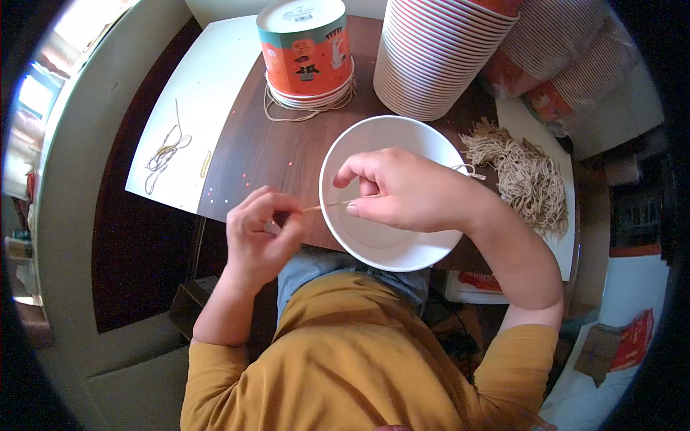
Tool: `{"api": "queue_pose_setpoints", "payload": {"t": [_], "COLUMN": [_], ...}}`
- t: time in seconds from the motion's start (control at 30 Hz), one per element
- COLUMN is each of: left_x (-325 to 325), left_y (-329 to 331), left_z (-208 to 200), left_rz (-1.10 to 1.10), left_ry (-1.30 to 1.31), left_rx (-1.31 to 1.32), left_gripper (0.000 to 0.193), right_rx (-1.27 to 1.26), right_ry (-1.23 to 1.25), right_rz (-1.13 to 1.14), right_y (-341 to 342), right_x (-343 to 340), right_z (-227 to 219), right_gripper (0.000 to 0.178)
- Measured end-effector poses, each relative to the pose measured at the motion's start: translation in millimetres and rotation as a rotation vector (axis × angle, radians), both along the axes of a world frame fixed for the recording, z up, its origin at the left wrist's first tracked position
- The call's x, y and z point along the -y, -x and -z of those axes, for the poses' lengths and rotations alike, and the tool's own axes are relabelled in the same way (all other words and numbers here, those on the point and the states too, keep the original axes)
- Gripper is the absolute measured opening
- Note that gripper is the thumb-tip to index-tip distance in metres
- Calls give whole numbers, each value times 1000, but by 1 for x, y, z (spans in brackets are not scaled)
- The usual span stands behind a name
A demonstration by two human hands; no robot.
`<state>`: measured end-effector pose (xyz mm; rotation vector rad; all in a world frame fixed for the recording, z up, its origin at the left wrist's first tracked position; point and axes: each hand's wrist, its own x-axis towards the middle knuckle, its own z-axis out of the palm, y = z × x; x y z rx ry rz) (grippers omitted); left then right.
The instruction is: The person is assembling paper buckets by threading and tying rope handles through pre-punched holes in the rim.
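A wide white paper bucket stands mouth up at the table's near edge, right before my body. Left of its rim, my left hand pinches one end of a thin tan cord between thumb and fingertips. My right hand reaches across the bucket's mouth, thumb and fingers closed on the same cord, which runs taut over the left rim. A pale looped cord end sticks out at the bucket's right rim. My right hand and forearm hide part of the bucket's inside.
A tall stack of nested buckets rises behind. An upside-down red and green printed bucket stands back left with cords round its base. A heap of tan cords lies right. Loose cords lie on the white board. Wrapped bucket stacks fill the far right.
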<state>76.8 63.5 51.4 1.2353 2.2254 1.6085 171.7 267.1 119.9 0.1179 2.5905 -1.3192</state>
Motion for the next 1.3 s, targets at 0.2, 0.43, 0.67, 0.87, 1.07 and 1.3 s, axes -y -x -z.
{"api": "queue_pose_setpoints", "payload": {"t": [0.2,0.43,0.67,0.87,1.07,1.3], "left_x": [25,21,-12,-20,-27,-21], "left_y": [13,19,-2,-4,-22,-23], "left_z": [2,1,-2,9,20,20], "left_rz": [-2,112,148,52,13,-11], "left_ry": [-8,145,80,-173,-138,-59], "left_rx": [280,217,-55,-72,108,0], "left_gripper": [3,20,67,74,46,13], "right_rx": [57,-179,-304,-348,-368,-376], "right_ry": [20,-361,-476,-610,-586,-623], "right_rz": [12,-94,-49,-64,-38,2], "right_y": [-5,-24,-32,-40,-40,-41], "right_x": [6,29,42,40,38,37], "right_z": [-7,-6,-3,-4,-2,1], "right_gripper": [45,34,18,12,12,11]}}
